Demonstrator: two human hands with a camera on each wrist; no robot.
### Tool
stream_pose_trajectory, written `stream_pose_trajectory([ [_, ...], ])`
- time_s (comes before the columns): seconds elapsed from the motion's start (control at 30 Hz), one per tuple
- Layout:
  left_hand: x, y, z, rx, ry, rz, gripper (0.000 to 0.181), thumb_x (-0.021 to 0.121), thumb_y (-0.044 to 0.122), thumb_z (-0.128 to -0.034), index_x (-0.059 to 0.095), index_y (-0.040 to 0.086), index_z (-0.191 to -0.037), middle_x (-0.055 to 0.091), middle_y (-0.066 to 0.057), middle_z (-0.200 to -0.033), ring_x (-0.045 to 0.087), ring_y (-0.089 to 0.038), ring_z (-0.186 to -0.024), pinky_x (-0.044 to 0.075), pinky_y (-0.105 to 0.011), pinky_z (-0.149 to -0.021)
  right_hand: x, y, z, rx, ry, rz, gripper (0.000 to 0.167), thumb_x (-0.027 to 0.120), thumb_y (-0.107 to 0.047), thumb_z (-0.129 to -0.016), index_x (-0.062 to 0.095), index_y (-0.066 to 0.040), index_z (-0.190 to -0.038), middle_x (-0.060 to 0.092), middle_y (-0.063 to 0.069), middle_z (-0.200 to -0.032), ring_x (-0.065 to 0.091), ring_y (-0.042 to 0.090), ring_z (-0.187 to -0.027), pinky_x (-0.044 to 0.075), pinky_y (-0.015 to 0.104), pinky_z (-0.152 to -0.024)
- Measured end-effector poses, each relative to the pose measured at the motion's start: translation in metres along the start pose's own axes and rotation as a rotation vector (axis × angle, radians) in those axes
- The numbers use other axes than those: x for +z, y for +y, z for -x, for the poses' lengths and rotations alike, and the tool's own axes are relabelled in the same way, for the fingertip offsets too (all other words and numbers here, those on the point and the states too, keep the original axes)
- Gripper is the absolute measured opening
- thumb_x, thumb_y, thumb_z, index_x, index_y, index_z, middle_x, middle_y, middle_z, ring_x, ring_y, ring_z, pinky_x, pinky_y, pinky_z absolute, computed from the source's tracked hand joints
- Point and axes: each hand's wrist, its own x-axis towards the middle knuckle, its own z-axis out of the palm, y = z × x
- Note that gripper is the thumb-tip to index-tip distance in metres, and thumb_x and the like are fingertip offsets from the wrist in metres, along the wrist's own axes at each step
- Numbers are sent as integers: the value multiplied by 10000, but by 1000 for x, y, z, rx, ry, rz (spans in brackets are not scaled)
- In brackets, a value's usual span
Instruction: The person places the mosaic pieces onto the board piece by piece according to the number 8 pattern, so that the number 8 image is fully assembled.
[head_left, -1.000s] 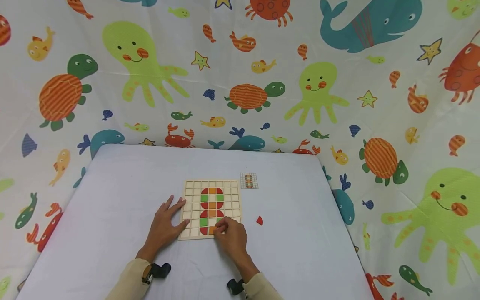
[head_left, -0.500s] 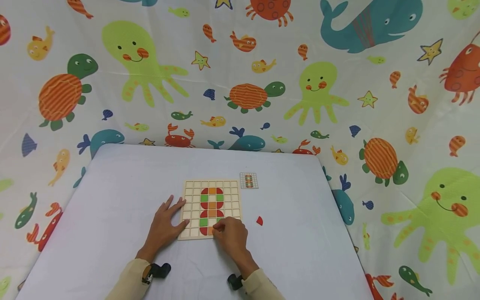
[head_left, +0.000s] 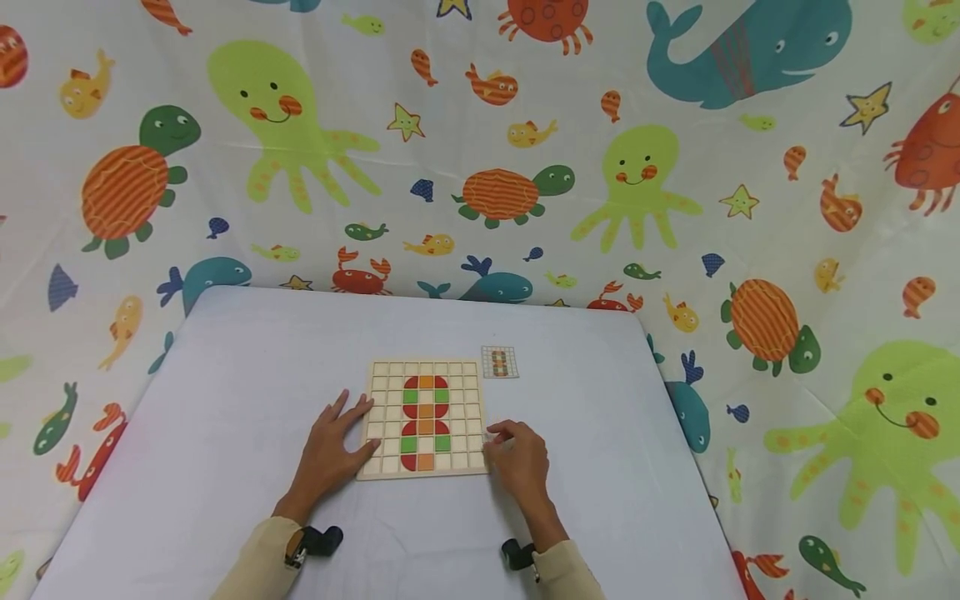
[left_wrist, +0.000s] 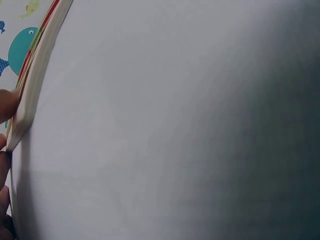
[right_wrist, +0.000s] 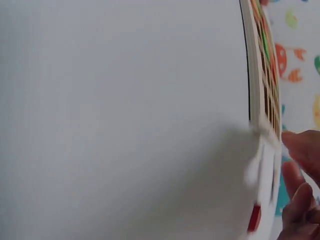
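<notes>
A wooden grid board point(head_left: 385, 382) lies on the table, with red rounded pieces, green squares and orange squares point(head_left: 426, 462) set in its middle columns. My left hand point(head_left: 324, 454) rests at the board's left edge, fingers spread and touching it; the left wrist view catches only fingertips beside the board's rim point(left_wrist: 37, 85). Beside the board's right edge is my right hand point(head_left: 521, 463), its fingers loosely bent and nothing seen between them. In the right wrist view a loose red piece point(right_wrist: 255, 218) lies on the table near these fingers; the hand hides it in the head view.
A small pattern card point(head_left: 499, 362) lies beyond the board's upper right corner. White cloth covers the table point(head_left: 615, 467). Behind its far edge hangs a sheet point(head_left: 450, 142) printed with sea animals.
My right hand has left the orange square at the board's bottom row and moved right, over the loose red piece. The orange square lies flat in its cell. My left hand stays put.
</notes>
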Motion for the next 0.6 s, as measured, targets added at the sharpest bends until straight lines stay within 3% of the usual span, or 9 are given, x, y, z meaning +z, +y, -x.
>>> stream_pose_trajectory([
  [0.2, -1, 1, 0, 6, 0, -7, 702, 846, 280, -853, 616, 84, -1485, 491, -249, -1618, 360, -519, -1552, 257, -704, -1267, -24, 30, -10, 104, -14, 134, 279, 892, -92, -829, 806, -209, -1067, 679, 3, -949, 621, 171, -849, 466, 310, -649],
  [0.3, -1, 1, 0, 4, 5, -10, 701, 848, 269, -851, 615, 81, -1485, 489, -251, -1618, 360, -519, -1551, 258, -705, -1266, -32, 35, -12, 111, -38, 160, 296, 891, -100, -829, 800, -214, -1086, 681, 19, -965, 629, 200, -863, 469, 326, -649],
  [0.6, 0, 0, 0, -17, -11, -15, 711, 844, 281, -855, 605, 92, -1497, 460, -253, -1639, 345, -511, -1562, 248, -694, -1277, -33, 39, -13, 90, -71, 118, 226, 860, -70, -845, 730, -205, -970, 686, -21, -895, 605, 163, -833, 459, 308, -670],
])
